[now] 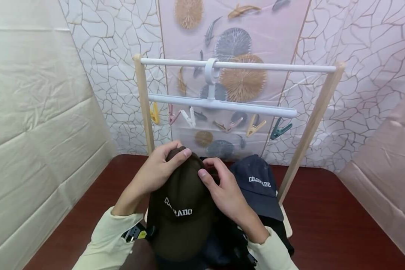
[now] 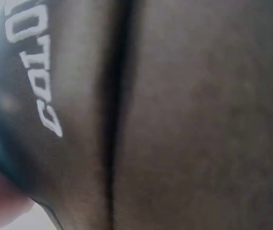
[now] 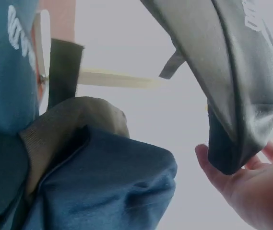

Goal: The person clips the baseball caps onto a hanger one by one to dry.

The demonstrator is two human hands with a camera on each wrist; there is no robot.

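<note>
A dark brown baseball cap point(image 1: 185, 232) with white COLORADO lettering is held up in the middle of the head view, brim down. My left hand point(image 1: 160, 167) grips the top of its crown, thumb on the near side. At the crown's right edge, my right hand point(image 1: 226, 187) pinches the cap with bent fingers and thumb; part of that grip is hidden. The brown cloth point(image 2: 198, 120) fills most of the left wrist view. In the right wrist view the brown cap point(image 3: 251, 76) hangs beside a hand.
A navy COLORADO cap point(image 1: 256, 187) lies right of my hands, with more dark caps point(image 3: 107, 172) below it. Behind them stands a wooden rack point(image 1: 318, 112) with a white top bar point(image 1: 273, 66). From it hangs a white hanger point(image 1: 249, 107) with several coloured clips point(image 1: 281, 129).
</note>
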